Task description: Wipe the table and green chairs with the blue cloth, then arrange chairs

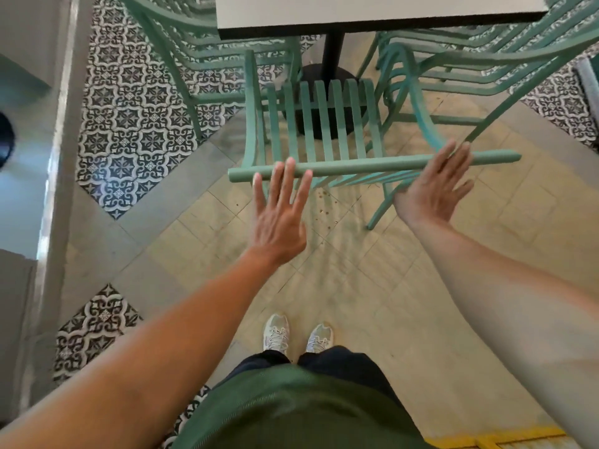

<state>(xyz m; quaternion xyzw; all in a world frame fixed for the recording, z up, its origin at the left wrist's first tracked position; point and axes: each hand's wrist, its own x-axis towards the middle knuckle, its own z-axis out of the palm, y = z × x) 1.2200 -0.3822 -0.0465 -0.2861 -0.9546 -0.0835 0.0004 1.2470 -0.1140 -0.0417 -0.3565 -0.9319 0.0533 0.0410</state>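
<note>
A green slatted chair (324,121) stands in front of me, its seat partly under the white table (372,8). Its top back rail (372,163) runs across the middle of the view. My left hand (278,209) is flat with fingers spread, fingertips resting on the rail's left part. My right hand (437,186) is also flat and spread, fingertips touching the rail near its right end. Neither hand holds anything. No blue cloth is in view.
More green chairs stand at the left (194,59) and the right (470,66) of the table. The table's black pedestal base (324,79) sits under the seat. A grey wall ledge (58,140) runs along the left. My shoes (296,333) are on the tiled floor.
</note>
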